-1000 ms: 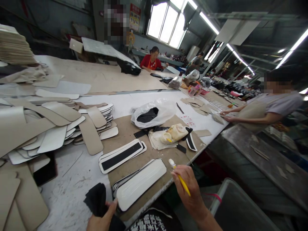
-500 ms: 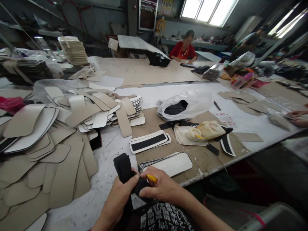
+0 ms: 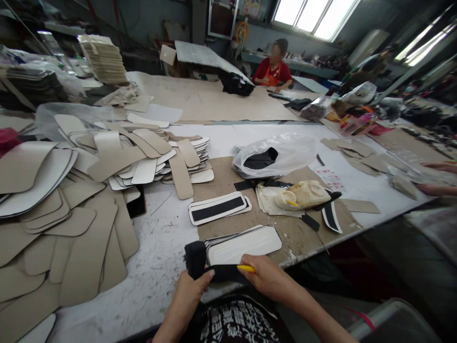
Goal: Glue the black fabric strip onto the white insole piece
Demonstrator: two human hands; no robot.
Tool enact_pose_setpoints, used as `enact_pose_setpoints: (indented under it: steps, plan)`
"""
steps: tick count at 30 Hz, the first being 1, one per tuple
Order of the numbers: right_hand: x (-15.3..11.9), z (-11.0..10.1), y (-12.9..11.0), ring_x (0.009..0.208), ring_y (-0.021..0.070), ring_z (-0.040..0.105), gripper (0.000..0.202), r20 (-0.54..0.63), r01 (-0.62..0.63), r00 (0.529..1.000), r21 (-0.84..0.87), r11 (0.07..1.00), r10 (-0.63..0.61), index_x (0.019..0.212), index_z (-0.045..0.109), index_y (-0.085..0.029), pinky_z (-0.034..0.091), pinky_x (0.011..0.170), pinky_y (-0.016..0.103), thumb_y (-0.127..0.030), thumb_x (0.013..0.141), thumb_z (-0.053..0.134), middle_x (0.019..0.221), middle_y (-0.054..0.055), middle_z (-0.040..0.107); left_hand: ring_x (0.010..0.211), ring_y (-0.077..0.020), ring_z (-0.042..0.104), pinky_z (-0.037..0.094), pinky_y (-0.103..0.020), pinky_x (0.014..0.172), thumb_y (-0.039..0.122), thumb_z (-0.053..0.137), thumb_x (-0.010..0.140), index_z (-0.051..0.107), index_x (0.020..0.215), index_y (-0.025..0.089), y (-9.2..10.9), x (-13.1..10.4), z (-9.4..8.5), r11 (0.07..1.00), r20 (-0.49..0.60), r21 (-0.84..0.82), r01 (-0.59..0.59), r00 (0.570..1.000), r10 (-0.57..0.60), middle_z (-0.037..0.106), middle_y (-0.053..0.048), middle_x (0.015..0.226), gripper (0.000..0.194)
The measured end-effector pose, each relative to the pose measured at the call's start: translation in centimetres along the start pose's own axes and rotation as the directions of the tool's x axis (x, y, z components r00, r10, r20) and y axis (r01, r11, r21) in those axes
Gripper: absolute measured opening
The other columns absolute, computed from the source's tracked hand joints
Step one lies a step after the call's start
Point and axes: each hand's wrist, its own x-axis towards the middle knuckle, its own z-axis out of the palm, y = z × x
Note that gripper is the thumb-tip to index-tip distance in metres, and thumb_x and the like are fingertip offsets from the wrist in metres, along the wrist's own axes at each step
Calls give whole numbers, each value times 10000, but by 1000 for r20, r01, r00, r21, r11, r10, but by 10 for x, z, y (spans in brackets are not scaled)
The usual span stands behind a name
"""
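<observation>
My left hand [image 3: 191,290] is closed on a black fabric strip [image 3: 224,273], with a folded bunch of the same black material standing up above its fingers. At the strip's other end, my right hand [image 3: 266,278] pinches it while also holding a thin yellow tool [image 3: 246,268], whose kind I cannot make out. The strip is stretched level between both hands at the table's front edge. Right behind it lies a fanned stack of white rounded pieces [image 3: 250,243]. Farther back, a white piece with a black strip [image 3: 217,209] on it rests on brown board.
Beige and white panels [image 3: 85,238] are heaped on the left. A clear plastic bag [image 3: 293,150] with black pieces stands behind the brown board [image 3: 214,174]. A stained yellowish container [image 3: 310,194] lies at right. A person in red [image 3: 282,71] sits across; another person's hands [image 3: 437,189] show at far right.
My right hand has moved right, away from my left hand, drawing the black strip out between them. The folded bunch in my left hand has shifted right. The view has turned slightly.
</observation>
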Motion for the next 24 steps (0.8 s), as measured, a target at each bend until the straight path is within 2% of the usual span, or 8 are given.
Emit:
enact_pose_setpoints:
  steps: [5,10,15,19,24]
  plan:
    - [17,-10,9,778,164,584,130,21,-32,999,-202,979,37,854,563,-212,288,617,243,-205,796,448,822,34,658,459,-143,469,383,-261,490,344,641,584,592,595,139,9,9,9,994,-151,112,2,988,15,473,32,394,211]
    - [30,-16,22,800,191,610,136,38,-22,999,-287,958,34,876,567,-214,305,619,256,-219,801,454,853,53,671,643,-205,576,439,-280,594,338,658,578,618,694,129,7,12,23,994,-244,94,-48,967,69,604,-27,569,242]
    - [37,-22,32,796,205,622,134,62,16,998,-309,951,4,869,576,-216,320,616,260,-208,787,471,841,55,679,666,-208,559,430,-293,610,391,655,574,609,695,121,-6,15,33,999,-298,51,-8,954,23,607,-45,641,299]
    - [40,-28,33,804,210,619,152,101,20,995,-317,948,13,872,584,-215,338,632,267,-189,779,467,846,64,678,626,-186,540,417,-289,606,360,665,554,599,678,121,-2,11,37,999,-341,-38,22,939,-34,582,-28,604,277]
    - [43,-29,37,807,220,619,165,107,27,994,-326,945,8,869,588,-214,345,635,273,-185,760,468,849,67,679,545,-143,478,383,-268,562,340,646,564,560,589,149,5,7,41,1000,-345,5,-23,938,23,509,12,525,210]
